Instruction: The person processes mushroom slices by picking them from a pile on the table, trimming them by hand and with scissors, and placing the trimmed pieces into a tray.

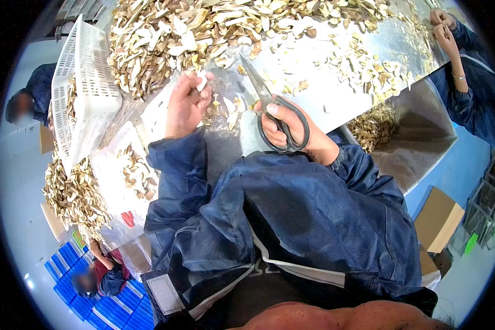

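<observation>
My left hand (187, 103) is closed, pinching a pale dried mushroom slice (202, 82) between thumb and fingers. My right hand (298, 127) grips a pair of scissors (265, 94) with large black handle loops. The blades point up and left, beside the slice but apart from it. Small trimmed bits and a few mushroom slices (234, 113) lie on the table (220, 144) between my hands. Beyond them spreads a large pile of sliced dried mushrooms (187, 38), brown-edged and cream inside.
A white perforated basket (93, 104) stands tilted at the left, near another mushroom heap (74, 192). Right of me, below the table edge, a lined container (418, 132) holds more pieces (373, 126). A co-worker's hands (444, 32) are at the upper right; two other people are at left.
</observation>
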A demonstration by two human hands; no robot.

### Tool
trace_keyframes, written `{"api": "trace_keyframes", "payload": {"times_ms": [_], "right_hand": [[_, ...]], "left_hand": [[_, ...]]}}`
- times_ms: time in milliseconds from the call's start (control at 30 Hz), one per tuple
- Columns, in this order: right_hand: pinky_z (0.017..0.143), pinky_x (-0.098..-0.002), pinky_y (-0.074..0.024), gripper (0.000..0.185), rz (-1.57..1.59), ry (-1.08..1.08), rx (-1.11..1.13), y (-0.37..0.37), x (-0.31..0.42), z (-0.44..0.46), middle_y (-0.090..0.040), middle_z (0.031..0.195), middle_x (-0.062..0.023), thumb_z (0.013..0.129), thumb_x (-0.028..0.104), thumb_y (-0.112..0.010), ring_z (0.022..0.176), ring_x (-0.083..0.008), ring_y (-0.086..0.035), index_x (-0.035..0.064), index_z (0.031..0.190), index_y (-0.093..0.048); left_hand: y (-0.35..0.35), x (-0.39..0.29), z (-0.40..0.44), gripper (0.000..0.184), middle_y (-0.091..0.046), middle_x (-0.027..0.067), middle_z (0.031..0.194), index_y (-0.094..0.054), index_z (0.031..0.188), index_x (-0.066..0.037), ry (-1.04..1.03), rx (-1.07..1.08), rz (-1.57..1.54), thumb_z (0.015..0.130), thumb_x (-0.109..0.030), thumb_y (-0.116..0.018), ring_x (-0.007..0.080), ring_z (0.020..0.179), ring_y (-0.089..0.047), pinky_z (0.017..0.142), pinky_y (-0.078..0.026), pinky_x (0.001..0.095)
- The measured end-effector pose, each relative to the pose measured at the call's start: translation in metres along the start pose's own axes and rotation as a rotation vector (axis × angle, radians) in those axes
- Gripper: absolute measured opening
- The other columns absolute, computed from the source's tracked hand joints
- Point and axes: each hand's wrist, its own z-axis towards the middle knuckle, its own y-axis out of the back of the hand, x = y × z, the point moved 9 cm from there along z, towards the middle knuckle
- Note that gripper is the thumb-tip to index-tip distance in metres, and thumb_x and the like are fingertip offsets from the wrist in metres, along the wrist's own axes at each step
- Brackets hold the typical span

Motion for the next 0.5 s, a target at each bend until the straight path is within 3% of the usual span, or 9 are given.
{"api": "trace_keyframes", "payload": {"times_ms": [100, 133, 233, 267, 300, 367, 467, 500], "right_hand": [[0.042, -0.0245, -0.0335, 0.032, -0.011, 0.009, -0.007, -0.001, 0.000, 0.000, -0.046, 0.068, -0.0014, 0.103, 0.025, -0.053, 0.048, -0.0090, -0.043, -0.0021, 0.121, -0.051], [0.042, -0.0247, -0.0335, 0.032, -0.017, 0.012, -0.012, -0.001, 0.001, -0.001, -0.046, 0.068, -0.0014, 0.103, 0.025, -0.053, 0.048, -0.0091, -0.043, -0.0022, 0.121, -0.051], [0.042, -0.0247, -0.0336, 0.032, -0.011, -0.004, -0.011, -0.003, 0.002, -0.003, -0.047, 0.069, -0.0014, 0.103, 0.025, -0.053, 0.048, -0.0091, -0.043, -0.0020, 0.121, -0.051], [0.043, -0.0245, -0.0337, 0.032, -0.006, -0.007, -0.011, -0.003, 0.002, -0.002, -0.047, 0.069, -0.0013, 0.103, 0.025, -0.053, 0.048, -0.0091, -0.043, -0.0018, 0.121, -0.051], [0.043, -0.0243, -0.0337, 0.032, 0.000, -0.009, -0.012, -0.001, 0.001, -0.002, -0.047, 0.070, -0.0013, 0.103, 0.025, -0.053, 0.049, -0.0090, -0.044, -0.0016, 0.121, -0.051], [0.043, -0.0241, -0.0338, 0.032, 0.007, -0.010, -0.009, -0.001, 0.001, -0.002, -0.048, 0.070, -0.0013, 0.103, 0.025, -0.053, 0.049, -0.0090, -0.044, -0.0012, 0.121, -0.051], [0.043, -0.0240, -0.0341, 0.031, 0.024, -0.022, 0.000, -0.003, 0.001, -0.004, -0.048, 0.071, -0.0012, 0.103, 0.025, -0.053, 0.049, -0.0089, -0.044, -0.0003, 0.122, -0.052], [0.043, -0.0240, -0.0340, 0.031, 0.028, -0.022, 0.007, -0.002, 0.001, -0.003, -0.048, 0.071, -0.0012, 0.103, 0.025, -0.053, 0.049, -0.0089, -0.044, -0.0003, 0.122, -0.052]], "left_hand": [[-0.005, -0.008, 0.011, 0.025, -0.064, 0.0123, 0.105, -0.054, 0.120, -0.010, -0.031, 0.017, 0.035, 0.095, -0.005, -0.054, 0.0146, 0.071, -0.056, 0.052, -0.039, 0.0227], [-0.007, -0.011, 0.017, 0.027, -0.065, 0.0094, 0.097, -0.061, 0.121, -0.009, -0.091, 0.025, 0.138, 0.095, -0.010, -0.059, 0.0136, 0.068, -0.056, 0.054, -0.039, 0.0235], [-0.012, -0.024, 0.035, 0.021, -0.066, 0.0034, 0.088, -0.070, 0.111, -0.006, -0.265, -0.162, 0.977, 0.093, -0.016, -0.065, 0.0127, 0.066, -0.056, 0.057, -0.041, 0.0246], [-0.030, -0.030, 0.035, 0.020, -0.067, 0.0045, 0.082, -0.074, 0.104, -0.005, -0.555, -0.112, 1.175, 0.090, -0.019, -0.070, 0.0156, 0.064, -0.057, 0.060, -0.044, 0.0269], [-0.049, -0.031, 0.025, 0.021, -0.070, 0.0105, 0.089, -0.072, 0.107, -0.006, -0.619, -0.138, 1.446, 0.089, -0.017, -0.070, 0.0200, 0.065, -0.058, 0.063, -0.047, 0.0311], [-0.061, -0.024, 0.021, 0.021, -0.069, 0.0168, 0.089, -0.071, 0.104, -0.007, -0.800, -0.067, 1.555, 0.086, -0.017, -0.071, 0.0237, 0.065, -0.058, 0.065, -0.048, 0.0360], [-0.064, -0.020, 0.003, 0.017, -0.068, 0.0105, 0.085, -0.069, 0.099, -0.004, -0.857, -0.028, 1.714, 0.089, -0.017, -0.070, 0.0182, 0.064, -0.059, 0.059, -0.046, 0.0326], [-0.050, -0.021, 0.002, 0.015, -0.067, 0.0080, 0.083, -0.068, 0.097, -0.004, -0.721, -0.034, 1.516, 0.090, -0.017, -0.068, 0.0158, 0.063, -0.057, 0.056, -0.044, 0.0308]]}}
